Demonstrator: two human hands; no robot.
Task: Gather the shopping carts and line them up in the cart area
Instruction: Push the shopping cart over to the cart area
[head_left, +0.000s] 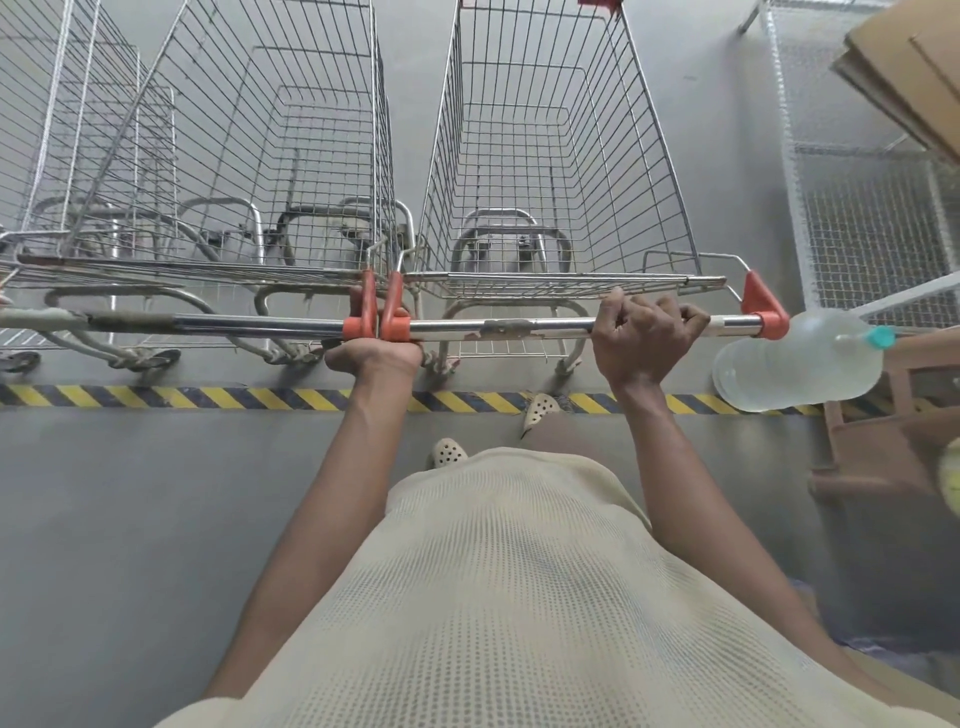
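Note:
A wire shopping cart (550, 156) with red handle ends stands straight ahead of me, beyond the yellow-black floor stripe (208, 397). My right hand (644, 343) grips its chrome handle bar (519, 326) near the right end. At the bar's left red end cap, my left hand (376, 356) holds on from below, fingers curled round it. A second wire cart (270, 156) stands close beside it on the left, its handle almost in line. Part of a third cart (67, 156) shows at the far left.
A large clear water bottle (795, 364) lies on a brown plastic stool (893, 426) at the right. Wire mesh panels (872, 223) and flat cardboard (914, 73) fill the upper right. Grey floor lies behind the stripe, under my feet.

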